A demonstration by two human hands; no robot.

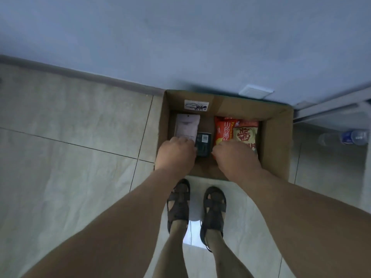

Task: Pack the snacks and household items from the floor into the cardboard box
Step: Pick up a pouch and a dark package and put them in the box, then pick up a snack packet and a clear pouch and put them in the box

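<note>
Both my hands reach into cardboard box [278, 137]: left hand [176, 152] on white packet [186, 126], right hand [233, 155] on red snack bag [223, 130]; grips indiscernible; dark small box [203, 144] between.

Box [277, 137] is plain matt brown cardboard. The snack bags [236, 131] are glossy plastic, the white pouch [186, 126] looks matt, and the floor [70, 127] is smooth, slightly shiny tile.

Pouch [187, 127] left in box [278, 141], small carton [204, 143] middle, snack bags [236, 133] right
</note>
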